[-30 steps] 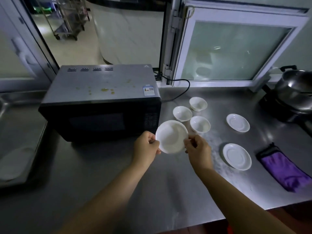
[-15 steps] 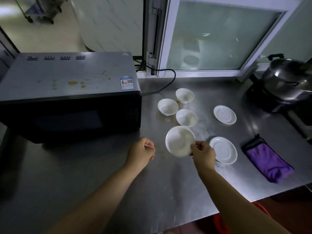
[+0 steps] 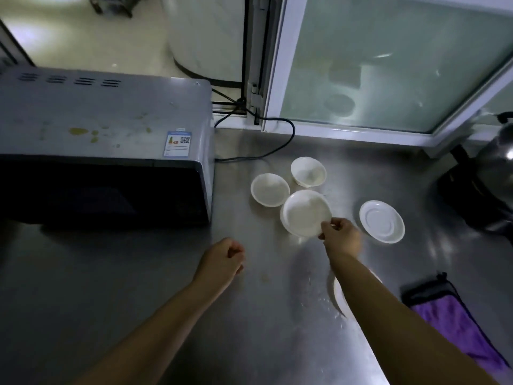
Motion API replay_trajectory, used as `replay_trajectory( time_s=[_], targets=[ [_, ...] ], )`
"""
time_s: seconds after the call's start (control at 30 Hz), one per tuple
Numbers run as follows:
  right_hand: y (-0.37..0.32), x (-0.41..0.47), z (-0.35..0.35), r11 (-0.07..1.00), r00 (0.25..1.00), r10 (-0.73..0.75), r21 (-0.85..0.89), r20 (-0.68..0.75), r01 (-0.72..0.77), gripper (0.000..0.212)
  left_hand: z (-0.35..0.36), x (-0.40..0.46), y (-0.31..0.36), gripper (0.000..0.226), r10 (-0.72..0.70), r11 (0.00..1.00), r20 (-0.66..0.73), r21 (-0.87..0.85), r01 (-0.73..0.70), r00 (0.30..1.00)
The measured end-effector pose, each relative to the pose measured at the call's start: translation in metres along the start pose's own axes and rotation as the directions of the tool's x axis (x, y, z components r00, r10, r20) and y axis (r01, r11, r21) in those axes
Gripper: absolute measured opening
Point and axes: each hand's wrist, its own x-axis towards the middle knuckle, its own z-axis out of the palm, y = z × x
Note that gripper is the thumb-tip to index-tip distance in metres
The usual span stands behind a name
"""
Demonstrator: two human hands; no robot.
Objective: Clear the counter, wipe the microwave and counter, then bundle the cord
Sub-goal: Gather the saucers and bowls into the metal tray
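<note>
our right hand pinches the near rim of a white bowl, held over another bowl beside two more bowls on the tabletop; our left hand is loosely curled, holding nothing. we judge a one-sided pinch could let the bowl tip or clack down and chip. the saucer just beside our knuckles could get knocked.

Right hand pinches white bowl beside 2 bowls.

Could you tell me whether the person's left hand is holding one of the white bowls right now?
No, the left hand hangs loosely curled and empty above the steel counter, while the right hand pinches the white ceramic bowl.
</note>
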Motion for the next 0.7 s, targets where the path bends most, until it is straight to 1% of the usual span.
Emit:
replay_trajectory(
  time_s=[0.1, 0.2, 0.33, 0.47, 0.6, 0.7],
  targets=[
    [0.010, 0.032, 0.007, 1.000, 0.996, -0.016, -0.007, 0.086, 0.016, 0.015, 0.024, 0.008, -0.001, 0.021, -0.073, 0.995, -0.053, -0.076, 0.069, 0.996],
    [0.020, 0.054, 0.012, 0.996, 0.985, -0.057, -0.056, 0.163, 0.067, 0.023, 0.046, 0.015, -0.002, 0.021, -0.124, 0.985, -0.089, -0.135, 0.112, 0.988],
    [0.028, 0.069, 0.012, 0.987, 0.960, -0.091, -0.101, 0.264, 0.121, 0.027, 0.066, 0.023, -0.002, 0.018, -0.158, 0.979, -0.126, -0.147, 0.139, 0.979],
    [0.029, 0.081, 0.007, 0.975, 0.937, -0.109, -0.150, 0.333, 0.166, 0.029, 0.084, 0.035, -0.001, 0.021, -0.177, 0.972, -0.153, -0.181, 0.149, 0.972],
    [0.026, 0.089, 0.005, 0.962, 0.908, -0.104, -0.189, 0.406, 0.195, 0.029, 0.089, 0.060, 0.009, 0.021, -0.137, 0.986, -0.178, -0.118, 0.117, 0.974],
    [0.024, 0.097, 0.005, 0.962, 0.902, -0.115, -0.178, 0.416, 0.205, 0.030, 0.091, 0.089, 0.025, 0.014, -0.085, 0.996, -0.300, -0.027, 0.081, 0.950]
  ],
)
